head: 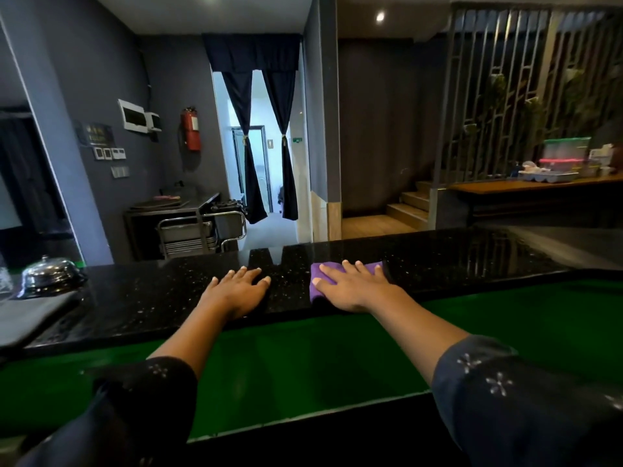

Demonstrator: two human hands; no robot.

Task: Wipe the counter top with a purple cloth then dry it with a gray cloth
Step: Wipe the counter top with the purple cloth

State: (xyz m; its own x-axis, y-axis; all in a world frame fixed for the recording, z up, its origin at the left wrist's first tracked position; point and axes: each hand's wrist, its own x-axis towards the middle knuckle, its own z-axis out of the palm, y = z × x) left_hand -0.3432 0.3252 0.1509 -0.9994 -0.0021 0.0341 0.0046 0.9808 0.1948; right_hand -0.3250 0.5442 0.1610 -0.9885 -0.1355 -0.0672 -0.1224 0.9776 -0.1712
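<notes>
A black speckled counter top [455,261] runs across the view in front of me. A folded purple cloth [317,281] lies on it just right of centre, and my right hand [354,286] presses flat on that cloth with fingers spread. My left hand [239,288] rests flat on the bare counter about a hand's width to the left of the cloth, fingers apart, holding nothing. A gray cloth [30,318] lies flat at the counter's left end.
A chrome service bell [49,273] stands on the counter at far left, behind the gray cloth. A green lower shelf [303,362] lies below the counter's near edge. Beyond the counter are a metal trolley [202,230], a curtained doorway and steps.
</notes>
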